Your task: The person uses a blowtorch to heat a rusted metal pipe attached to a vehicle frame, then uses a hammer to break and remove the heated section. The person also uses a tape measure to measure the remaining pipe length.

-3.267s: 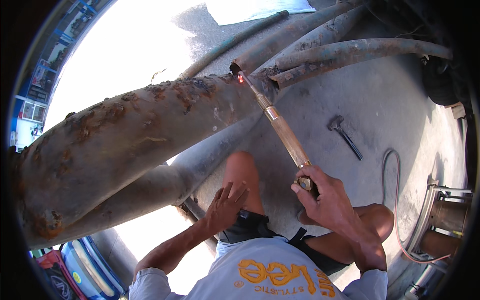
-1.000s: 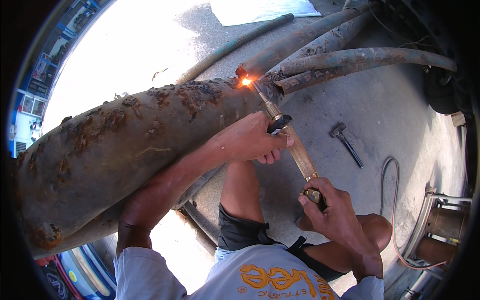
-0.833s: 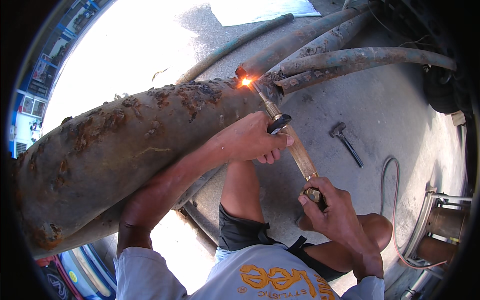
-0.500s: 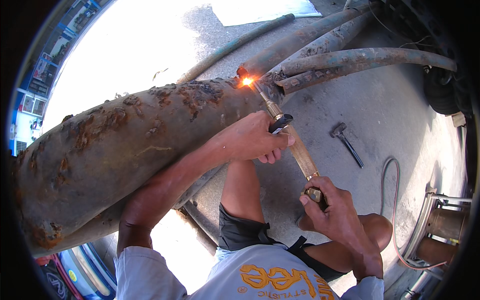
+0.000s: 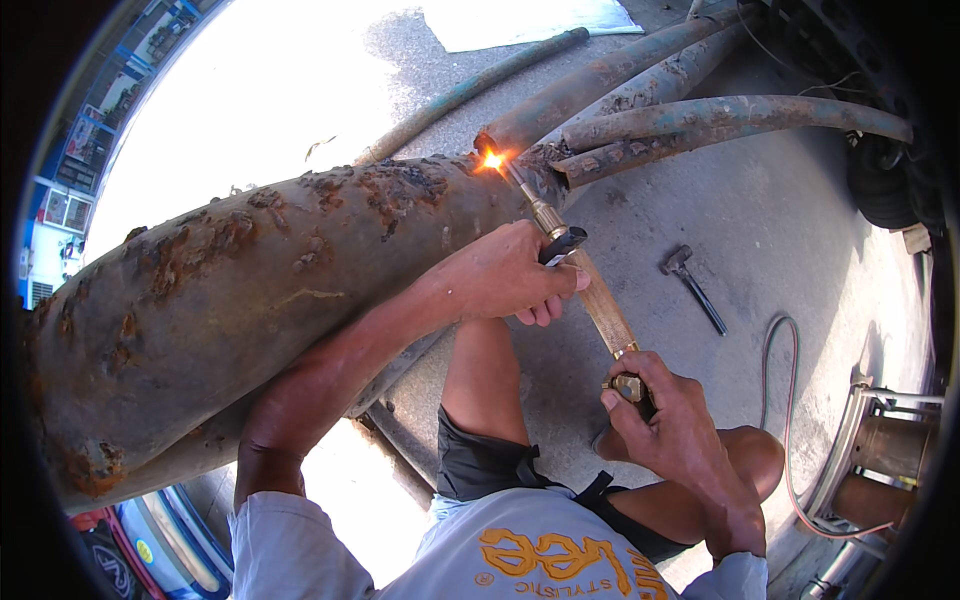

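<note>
A brass cutting torch (image 5: 604, 305) slants from lower right to upper left between my hands. My left hand (image 5: 515, 272) is closed round its front part, beside a dark cylindrical piece (image 5: 563, 246) whose kind I cannot make out. At the rear end, by a brass fitting (image 5: 629, 388), my right hand (image 5: 668, 410) wraps round the torch. The nozzle (image 5: 516, 172) touches or nearly touches the far end of a thick rusty pipe (image 5: 300, 250), where a bright orange glow (image 5: 492, 160) hides the exact spot. My left forearm lies along the thick pipe's near side.
Beyond the glow, several thinner rusty pipes (image 5: 740, 118) run to the upper right. Another thin pipe (image 5: 470, 92) lies behind the thick one. A hammer (image 5: 694, 290) rests on the concrete floor at right, near a thin hose (image 5: 790, 420) and a metal frame (image 5: 850, 450).
The glow at the nozzle has changed shape slightly. Both hands and the torch hold almost the same position.
</note>
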Available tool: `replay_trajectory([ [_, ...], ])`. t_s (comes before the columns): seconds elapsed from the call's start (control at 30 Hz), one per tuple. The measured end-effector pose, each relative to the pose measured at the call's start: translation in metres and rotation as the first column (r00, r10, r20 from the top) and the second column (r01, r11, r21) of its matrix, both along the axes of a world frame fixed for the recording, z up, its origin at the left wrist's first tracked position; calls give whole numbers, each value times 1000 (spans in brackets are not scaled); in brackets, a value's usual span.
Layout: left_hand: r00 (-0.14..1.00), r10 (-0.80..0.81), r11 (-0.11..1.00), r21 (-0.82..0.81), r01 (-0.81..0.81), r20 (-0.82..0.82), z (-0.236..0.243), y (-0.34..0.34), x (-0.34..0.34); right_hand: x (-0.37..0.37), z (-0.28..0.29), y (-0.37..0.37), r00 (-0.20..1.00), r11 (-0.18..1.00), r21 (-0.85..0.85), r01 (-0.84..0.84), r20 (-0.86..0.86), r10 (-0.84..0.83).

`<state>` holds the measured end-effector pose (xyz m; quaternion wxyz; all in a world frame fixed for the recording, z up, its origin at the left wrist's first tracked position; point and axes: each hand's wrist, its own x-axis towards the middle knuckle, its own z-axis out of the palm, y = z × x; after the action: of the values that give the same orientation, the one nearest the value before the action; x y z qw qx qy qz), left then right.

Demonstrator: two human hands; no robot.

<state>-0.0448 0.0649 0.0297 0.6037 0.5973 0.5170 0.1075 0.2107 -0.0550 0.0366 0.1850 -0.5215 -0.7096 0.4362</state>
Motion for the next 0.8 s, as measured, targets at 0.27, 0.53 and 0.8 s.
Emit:
replay_trajectory([
  [0.27, 1000, -1, 1000, -18, 1, 4, -4, 1, -1, 0, 4, 0, 1000, 999, -39, -6, 16, 7],
  [0.53, 1000, -1, 999, -36, 2, 12, -2, 0, -3, -1, 6, 0, 1000, 999, -41, -15, 22, 16],
  [0.8, 1000, 19, 1000, -6, -20, -4, -2, -1, -1, -3, 7, 0, 1000, 999, -52, -7, 19, 8],
])
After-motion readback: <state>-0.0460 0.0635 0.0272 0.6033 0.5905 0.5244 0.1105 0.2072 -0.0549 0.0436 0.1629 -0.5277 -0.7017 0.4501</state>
